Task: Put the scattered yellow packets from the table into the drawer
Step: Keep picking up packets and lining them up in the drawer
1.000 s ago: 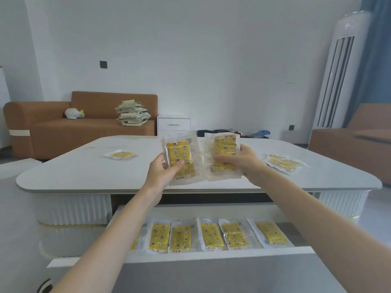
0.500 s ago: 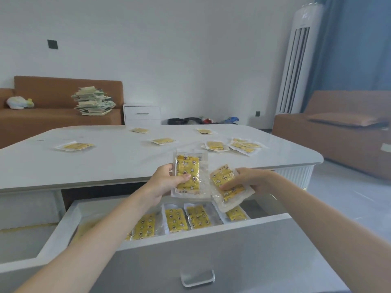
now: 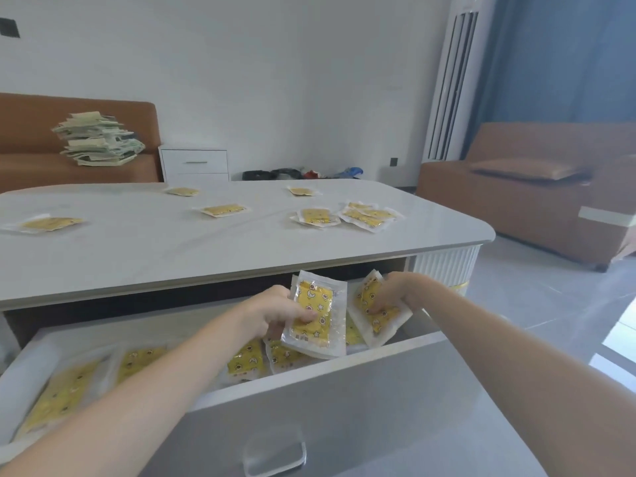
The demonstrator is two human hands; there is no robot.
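My left hand (image 3: pixel 275 313) pinches a yellow packet in a clear wrapper (image 3: pixel 316 321) over the right part of the open drawer (image 3: pixel 344 401). Beside it, my right hand (image 3: pixel 395 292) holds a second yellow packet (image 3: pixel 373 313), tilted, low over the drawer's right end. Several yellow packets (image 3: pixel 246 361) lie in a row inside the drawer. More yellow packets lie scattered on the white table (image 3: pixel 137 249): one at the left (image 3: pixel 48 223), one in the middle (image 3: pixel 222 210), a small pile at the right (image 3: pixel 366 215), two at the far edge.
The drawer front carries a clear handle (image 3: pixel 273 454). A brown sofa with a stack of papers (image 3: pixel 98 139) stands behind the table, a white nightstand (image 3: pixel 194 163) beside it. A tall white air conditioner (image 3: pixel 451 80) and another brown sofa (image 3: pixel 530 187) are at the right.
Both hands have come down from above the table edge to the drawer's right end with their packets. The view has shifted right and lower, closer to the drawer.
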